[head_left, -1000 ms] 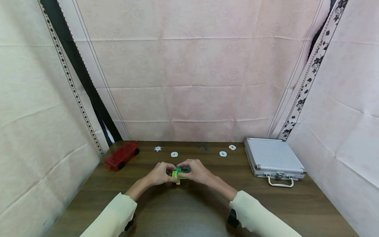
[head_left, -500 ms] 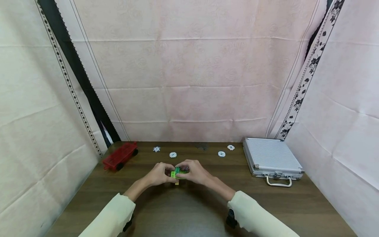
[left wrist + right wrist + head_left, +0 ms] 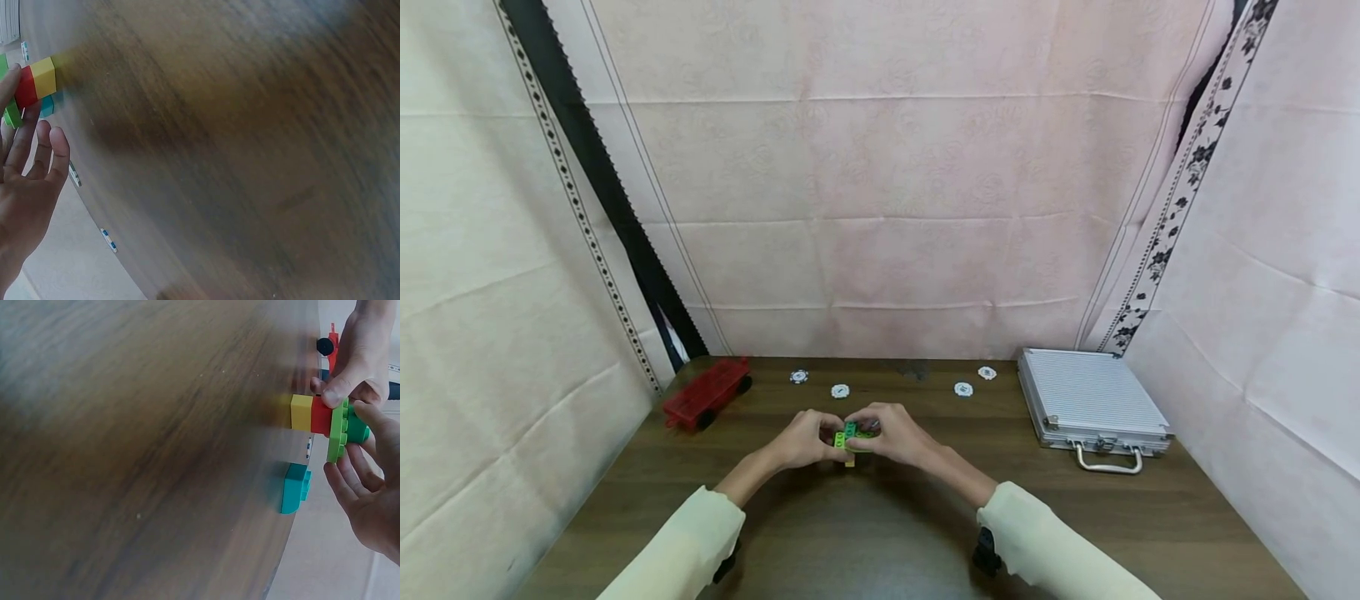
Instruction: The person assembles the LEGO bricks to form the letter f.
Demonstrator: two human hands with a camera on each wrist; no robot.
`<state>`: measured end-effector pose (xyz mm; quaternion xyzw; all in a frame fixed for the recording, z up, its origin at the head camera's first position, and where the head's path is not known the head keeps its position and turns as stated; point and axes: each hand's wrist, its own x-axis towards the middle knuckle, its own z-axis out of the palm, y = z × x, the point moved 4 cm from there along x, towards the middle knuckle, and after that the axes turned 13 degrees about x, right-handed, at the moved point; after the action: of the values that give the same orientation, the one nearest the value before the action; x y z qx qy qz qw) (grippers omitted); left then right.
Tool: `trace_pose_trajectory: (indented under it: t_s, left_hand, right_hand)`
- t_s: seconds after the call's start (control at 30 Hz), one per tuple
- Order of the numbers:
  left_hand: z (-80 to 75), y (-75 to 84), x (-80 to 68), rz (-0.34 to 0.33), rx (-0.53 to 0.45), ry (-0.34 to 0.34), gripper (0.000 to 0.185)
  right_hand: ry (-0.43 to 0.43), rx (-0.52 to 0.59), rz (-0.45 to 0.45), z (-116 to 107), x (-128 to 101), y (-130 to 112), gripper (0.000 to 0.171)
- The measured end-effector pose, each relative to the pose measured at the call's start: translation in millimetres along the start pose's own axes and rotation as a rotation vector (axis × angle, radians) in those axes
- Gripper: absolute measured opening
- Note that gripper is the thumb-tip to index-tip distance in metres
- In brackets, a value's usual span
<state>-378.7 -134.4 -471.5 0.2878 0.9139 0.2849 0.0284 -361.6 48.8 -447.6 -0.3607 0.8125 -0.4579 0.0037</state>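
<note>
With both hands meeting just in front of the poker chips (image 3: 840, 391), left hand (image 3: 807, 439) pinches the brick stack (image 3: 325, 422) to steady it; right hand (image 3: 895, 435) pinches the green top. Teal brick (image 3: 295, 487) lies loose beside the stack on the table (image 3: 880, 533).

Both arms in pale sleeves reach forward and meet at the middle, the left hand (image 3: 805, 439) and the right hand (image 3: 897, 435) facing each other with curled fingers, their fingertips (image 3: 331, 399) pinching what sits between them.
</note>
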Motion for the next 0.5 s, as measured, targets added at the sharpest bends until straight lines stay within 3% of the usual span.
trace_pose_trajectory:
  t_s: [0.5]
  left_hand:
    - [0.3,1.0,0.3,0.006,0.019,0.003,0.021]
  right_hand:
    - [-0.012,-0.01,0.021,2.3,2.0,3.3,0.032]
